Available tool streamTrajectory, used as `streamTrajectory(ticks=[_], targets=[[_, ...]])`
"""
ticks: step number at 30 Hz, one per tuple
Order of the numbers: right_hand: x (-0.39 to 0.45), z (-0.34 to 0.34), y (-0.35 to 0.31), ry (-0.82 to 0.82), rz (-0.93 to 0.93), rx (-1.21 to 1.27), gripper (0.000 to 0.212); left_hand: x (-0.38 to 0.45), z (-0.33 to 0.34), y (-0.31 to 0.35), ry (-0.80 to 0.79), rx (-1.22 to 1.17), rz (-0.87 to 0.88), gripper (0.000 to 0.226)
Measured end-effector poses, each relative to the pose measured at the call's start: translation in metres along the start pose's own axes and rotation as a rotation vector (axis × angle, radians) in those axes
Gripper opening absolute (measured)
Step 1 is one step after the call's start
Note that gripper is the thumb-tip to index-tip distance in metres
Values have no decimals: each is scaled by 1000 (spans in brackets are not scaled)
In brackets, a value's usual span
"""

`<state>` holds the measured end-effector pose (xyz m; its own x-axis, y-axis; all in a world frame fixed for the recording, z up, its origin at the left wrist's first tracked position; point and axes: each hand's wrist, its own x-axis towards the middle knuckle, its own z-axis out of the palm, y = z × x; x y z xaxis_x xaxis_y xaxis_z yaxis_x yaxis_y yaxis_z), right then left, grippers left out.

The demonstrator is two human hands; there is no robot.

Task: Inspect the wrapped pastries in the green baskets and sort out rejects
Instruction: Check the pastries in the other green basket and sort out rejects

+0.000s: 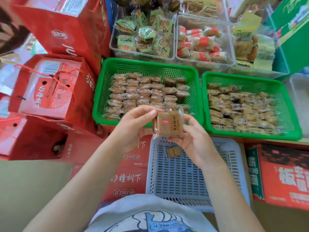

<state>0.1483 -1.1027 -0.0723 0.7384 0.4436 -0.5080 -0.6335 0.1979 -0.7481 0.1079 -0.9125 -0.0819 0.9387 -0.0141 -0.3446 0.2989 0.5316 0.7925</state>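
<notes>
Both hands hold one brown wrapped pastry (168,123) above the near edge of the left green basket (107,67). My left hand (133,124) pinches its left edge and my right hand (194,138) grips its right side from below. In that left basket, wrapped pastries (143,91) lie in neat rows. The right green basket (247,77) holds a looser pile of the same pastries (240,111). Below my hands stands a grey-blue slotted basket (184,178) with a single wrapped pastry (173,152) lying in it.
Clear plastic bins of other wrapped snacks (143,39) line the back behind the green baskets. Red gift boxes (50,91) are stacked on the left and under the baskets. A red and green carton (280,174) sits at the lower right.
</notes>
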Motion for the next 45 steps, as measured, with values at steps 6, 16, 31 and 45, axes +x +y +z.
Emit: streamTrajectory(ticks=[6,16,31,45], targets=[[-23,5,-4,-107,-71,39,14,-20,1,-5,-1,-6,8,14],[-38,13,3,18,-234,6,10,-36,9,-9,82,-258,-67,14],[-39,15,8,210,-225,90,20,-56,22,5,172,461,133,35],[-27,8,16,341,-464,-906,35,-40,11,-3,189,610,173,22]])
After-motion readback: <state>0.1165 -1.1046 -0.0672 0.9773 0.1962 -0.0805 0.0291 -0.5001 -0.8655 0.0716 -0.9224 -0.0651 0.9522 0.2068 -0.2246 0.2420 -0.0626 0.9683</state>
